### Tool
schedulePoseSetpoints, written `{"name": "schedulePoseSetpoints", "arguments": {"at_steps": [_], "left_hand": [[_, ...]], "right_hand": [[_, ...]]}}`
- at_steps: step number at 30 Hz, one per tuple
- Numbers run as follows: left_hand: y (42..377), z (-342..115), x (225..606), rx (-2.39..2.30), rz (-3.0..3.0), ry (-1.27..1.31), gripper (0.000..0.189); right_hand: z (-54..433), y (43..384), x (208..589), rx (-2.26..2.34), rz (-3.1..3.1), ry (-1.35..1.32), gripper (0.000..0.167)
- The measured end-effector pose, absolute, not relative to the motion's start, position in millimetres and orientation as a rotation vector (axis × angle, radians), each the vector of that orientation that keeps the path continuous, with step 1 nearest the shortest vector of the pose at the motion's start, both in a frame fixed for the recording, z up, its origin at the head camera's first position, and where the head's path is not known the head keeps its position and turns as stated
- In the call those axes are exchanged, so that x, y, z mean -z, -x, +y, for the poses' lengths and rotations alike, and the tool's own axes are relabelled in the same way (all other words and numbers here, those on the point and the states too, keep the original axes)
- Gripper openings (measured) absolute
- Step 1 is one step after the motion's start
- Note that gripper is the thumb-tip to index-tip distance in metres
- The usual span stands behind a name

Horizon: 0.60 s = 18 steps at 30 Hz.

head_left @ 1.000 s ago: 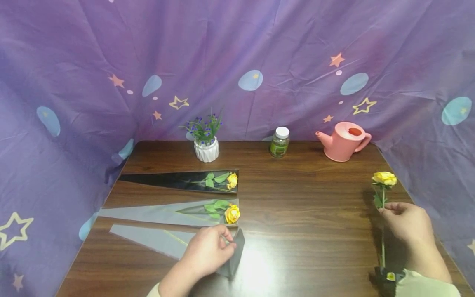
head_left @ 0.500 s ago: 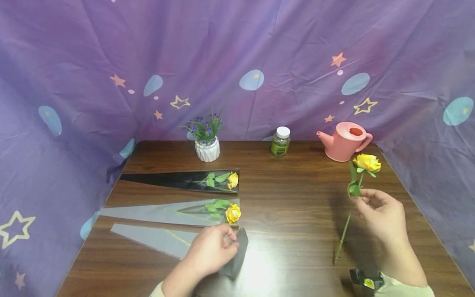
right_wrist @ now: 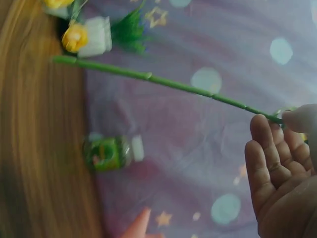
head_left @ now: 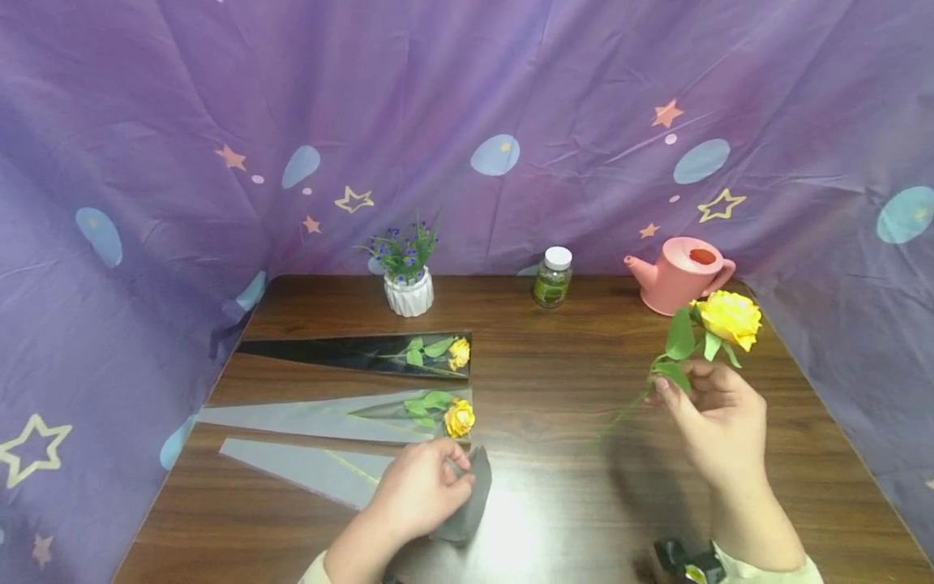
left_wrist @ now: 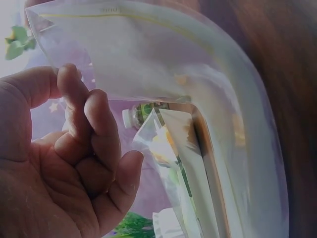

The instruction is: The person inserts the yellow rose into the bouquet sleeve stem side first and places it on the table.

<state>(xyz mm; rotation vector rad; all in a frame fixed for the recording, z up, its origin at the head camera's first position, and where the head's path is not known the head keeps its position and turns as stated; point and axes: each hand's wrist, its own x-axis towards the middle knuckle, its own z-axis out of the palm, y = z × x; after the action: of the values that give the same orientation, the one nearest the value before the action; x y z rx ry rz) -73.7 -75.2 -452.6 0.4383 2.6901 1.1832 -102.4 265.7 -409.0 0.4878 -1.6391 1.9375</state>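
Observation:
Between thumb and fingertips my right hand [head_left: 718, 422] pinches the stem of a yellow rose [head_left: 730, 319], held above the table's right side with its bloom up and to the right. In the right wrist view the bare green stem [right_wrist: 181, 86] stretches away from the fingers toward the table. My left hand [head_left: 419, 491] pinches the edge of a clear and grey flower sleeve [head_left: 306, 469] near its wide end, which lifts off the table. The left wrist view shows that sleeve [left_wrist: 148, 44] curving up from the thumb and finger.
Two wrapped yellow roses lie beyond, one in a grey sleeve [head_left: 292, 418], one in a black sleeve [head_left: 328, 354]. Along the back stand a potted plant [head_left: 409, 292], a white-capped jar [head_left: 552, 280] and a pink watering can [head_left: 671, 276]. A purple curtain [head_left: 467, 105] surrounds the table.
My right hand has carried the rose leftward from the table's right edge, and the stem has tilted with its lower end pointing left. The left hand has stayed nearly still at the sleeve.

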Motion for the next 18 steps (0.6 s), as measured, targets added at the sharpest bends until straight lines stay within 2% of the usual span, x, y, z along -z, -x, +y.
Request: {"name": "schedulePoseSetpoints", "arguments": {"at_steps": [11, 18], "left_hand": [[75, -70, 455, -1.211, 2.697, -0.398, 0.011], [76, -68, 454, -1.262, 2.722, -0.409, 0.011]], "right_hand": [[212, 87, 401, -1.980, -1.443, -0.869, 0.016], [189, 79, 413, -1.883, -1.602, -0.859, 0.014]]}}
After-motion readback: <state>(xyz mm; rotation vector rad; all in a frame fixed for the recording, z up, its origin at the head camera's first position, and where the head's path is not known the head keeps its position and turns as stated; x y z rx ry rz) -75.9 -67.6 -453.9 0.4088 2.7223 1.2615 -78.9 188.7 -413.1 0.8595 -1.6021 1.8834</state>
